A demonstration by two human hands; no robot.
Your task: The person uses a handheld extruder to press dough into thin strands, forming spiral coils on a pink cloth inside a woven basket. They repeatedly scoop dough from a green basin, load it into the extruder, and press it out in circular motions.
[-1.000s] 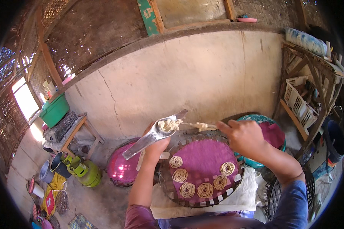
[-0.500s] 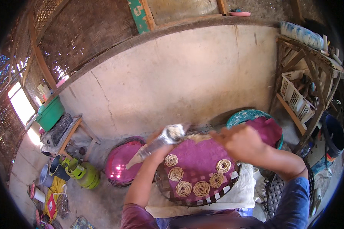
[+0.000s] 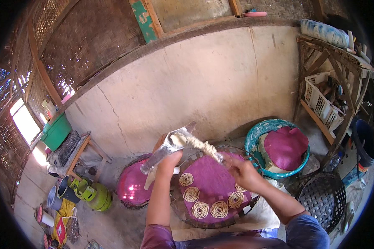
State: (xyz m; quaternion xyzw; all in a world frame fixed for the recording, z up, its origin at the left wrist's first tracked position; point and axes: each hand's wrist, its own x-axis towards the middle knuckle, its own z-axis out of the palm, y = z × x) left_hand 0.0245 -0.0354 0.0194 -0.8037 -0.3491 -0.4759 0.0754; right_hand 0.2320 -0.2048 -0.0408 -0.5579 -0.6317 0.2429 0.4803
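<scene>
My left hand (image 3: 168, 161) is closed round a metal press (image 3: 158, 154) with an open cup of pale dough (image 3: 178, 140) at its upper end. My right hand (image 3: 245, 174) is closed on a narrow tool (image 3: 218, 156) coated in dough, slanting up to the cup. Below is a round woven tray (image 3: 180, 208) lined with a magenta sheet (image 3: 210, 180), bearing several pale coiled noodle-like rounds (image 3: 200, 209) round its front and sides; my right hand hides part of them. A white cloth (image 3: 264, 209) lies under the tray.
A magenta-covered tray (image 3: 129, 182) is at left, beside green gas cylinders (image 3: 99, 197). Behind my right hand stands a turquoise tub (image 3: 255, 133) with magenta sheeting. A black woven basket (image 3: 320, 199), wooden rack (image 3: 316, 124) and dark bucket (image 3: 365, 143) are at right.
My right hand has moved down and toward me, and the dough-coated tool now slants up to the cup. The press in my left hand shifted slightly. The view has shifted slightly.
</scene>
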